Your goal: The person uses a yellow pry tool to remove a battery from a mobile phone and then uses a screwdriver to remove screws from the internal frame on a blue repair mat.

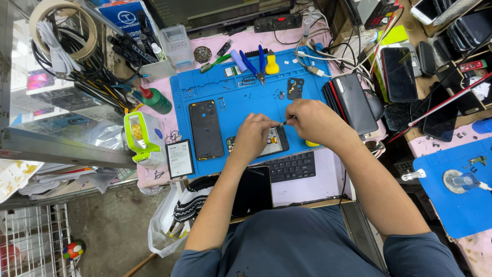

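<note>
Lying under left hand [252,136], opened phone [272,143]; right hand [313,119] just beside.

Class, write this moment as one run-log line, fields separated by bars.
left hand: steadying opened phone | right hand: pinching small tool over it | surface: blue mat | nearby: black back cover

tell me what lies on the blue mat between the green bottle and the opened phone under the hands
In the head view, a black phone back cover lies flat on the blue mat, between the green bottle and the opened phone.
</note>
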